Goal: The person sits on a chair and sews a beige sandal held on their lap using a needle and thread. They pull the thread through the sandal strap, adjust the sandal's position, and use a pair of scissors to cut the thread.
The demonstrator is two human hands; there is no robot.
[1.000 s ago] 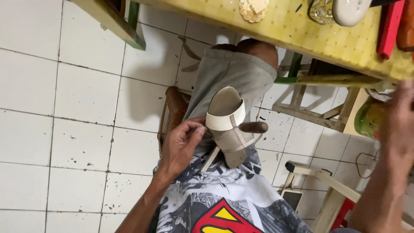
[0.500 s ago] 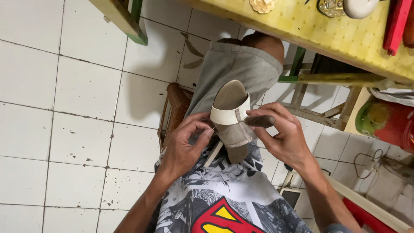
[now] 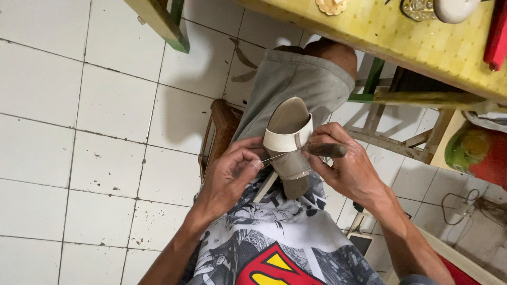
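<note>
White floor tiles [image 3: 79, 121] are sitting under me, yellow worktop [image 3: 380, 37] up top. I'm resting the beige sandal [image 3: 288, 142] on my knee; my left hand [image 3: 229, 177] is pinching a thread [image 3: 274, 157] taut, and my right hand [image 3: 346, 163] is gripping a wooden-handled awl [image 3: 325, 150] at the white strap [image 3: 282, 140]. Strap stitching's underway, looks unfinished.

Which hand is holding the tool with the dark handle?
The right hand grips the dark-handled tool against the sandal. The left hand only pinches a thin thread.
</note>
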